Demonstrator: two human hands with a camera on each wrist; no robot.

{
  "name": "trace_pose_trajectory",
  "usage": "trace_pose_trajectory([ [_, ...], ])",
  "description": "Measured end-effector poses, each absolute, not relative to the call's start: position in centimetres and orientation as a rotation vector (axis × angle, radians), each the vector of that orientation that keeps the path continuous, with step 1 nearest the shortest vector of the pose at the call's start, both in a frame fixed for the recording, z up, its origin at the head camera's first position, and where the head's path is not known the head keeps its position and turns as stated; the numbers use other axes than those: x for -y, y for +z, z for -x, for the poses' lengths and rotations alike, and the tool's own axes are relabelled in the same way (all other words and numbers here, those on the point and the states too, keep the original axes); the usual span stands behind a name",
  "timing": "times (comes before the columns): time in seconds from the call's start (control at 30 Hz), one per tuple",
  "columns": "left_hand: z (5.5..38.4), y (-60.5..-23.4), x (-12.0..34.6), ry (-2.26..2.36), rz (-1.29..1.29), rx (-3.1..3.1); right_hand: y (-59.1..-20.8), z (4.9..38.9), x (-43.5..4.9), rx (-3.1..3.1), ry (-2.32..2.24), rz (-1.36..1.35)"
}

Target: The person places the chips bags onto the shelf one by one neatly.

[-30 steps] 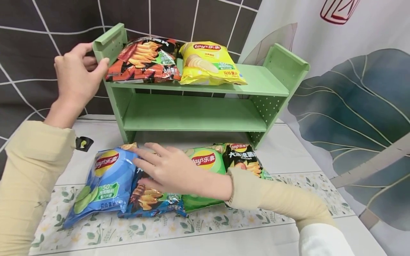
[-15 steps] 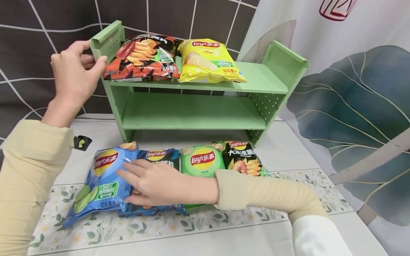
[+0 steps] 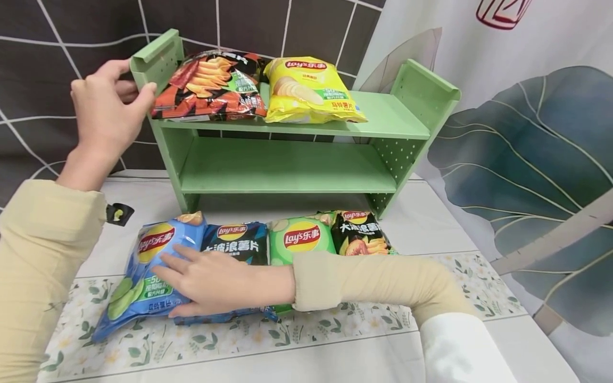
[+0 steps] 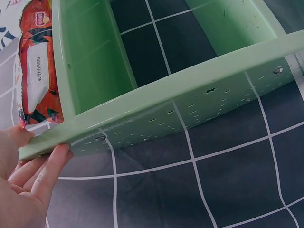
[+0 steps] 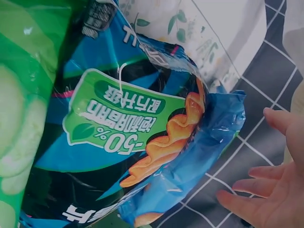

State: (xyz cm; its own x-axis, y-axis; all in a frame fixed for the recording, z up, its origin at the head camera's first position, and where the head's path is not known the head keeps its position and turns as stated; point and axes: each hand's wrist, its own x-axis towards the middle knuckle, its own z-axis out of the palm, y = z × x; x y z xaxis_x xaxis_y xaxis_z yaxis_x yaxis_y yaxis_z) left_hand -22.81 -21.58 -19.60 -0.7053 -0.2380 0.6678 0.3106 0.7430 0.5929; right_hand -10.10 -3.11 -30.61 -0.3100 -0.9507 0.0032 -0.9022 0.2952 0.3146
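My left hand (image 3: 107,109) grips the upper front edge of the left side panel of a green shelf rack (image 3: 287,165). In the left wrist view, thumb and fingers (image 4: 52,173) lie on either side of that panel. My right hand (image 3: 210,284), fingers spread and fairly straight, is over the blue chip bag (image 3: 158,250) and the dark blue chip bag (image 3: 234,242), partly covering both. In the right wrist view the fingers look apart from the bags. Farther right lie a green chip bag (image 3: 301,236) and a black chip bag (image 3: 359,231), partly behind the right sleeve.
On the rack's top shelf sit a red chip bag (image 3: 210,88) and a yellow chip bag (image 3: 311,90). A small black item (image 3: 119,214) lies by the left sleeve. The table (image 3: 287,359) bears a floral strip. A dark tiled backdrop (image 3: 258,24) stands behind.
My right hand has moved left from above the dark blue chip bag onto the blue chip bag's side, uncovering the dark blue bag's top. My left hand keeps its grip on the rack.
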Motion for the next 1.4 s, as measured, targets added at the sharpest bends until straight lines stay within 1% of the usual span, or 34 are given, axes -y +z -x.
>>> trace_pose_trajectory([
  [0.5, 22.8, -19.7, 21.7, -0.915, 0.046, 2.179, -32.0, 9.9, 6.2, 2.45, -0.642, -1.766],
  [0.87, 22.9, -19.7, 21.6, -0.928, 0.067, 2.167, -33.4, 9.8, 7.4, 2.508, -0.607, -1.666],
  [1.13, 22.9, -19.6, 21.7, -0.92, 0.061, 2.171, -33.9, 9.5, 8.0, 2.559, -0.792, -1.595],
  [1.4, 22.8, -19.7, 21.7, -0.91, 0.052, 2.177, -34.5, 8.9, 8.6, 2.568, -0.866, -1.515],
])
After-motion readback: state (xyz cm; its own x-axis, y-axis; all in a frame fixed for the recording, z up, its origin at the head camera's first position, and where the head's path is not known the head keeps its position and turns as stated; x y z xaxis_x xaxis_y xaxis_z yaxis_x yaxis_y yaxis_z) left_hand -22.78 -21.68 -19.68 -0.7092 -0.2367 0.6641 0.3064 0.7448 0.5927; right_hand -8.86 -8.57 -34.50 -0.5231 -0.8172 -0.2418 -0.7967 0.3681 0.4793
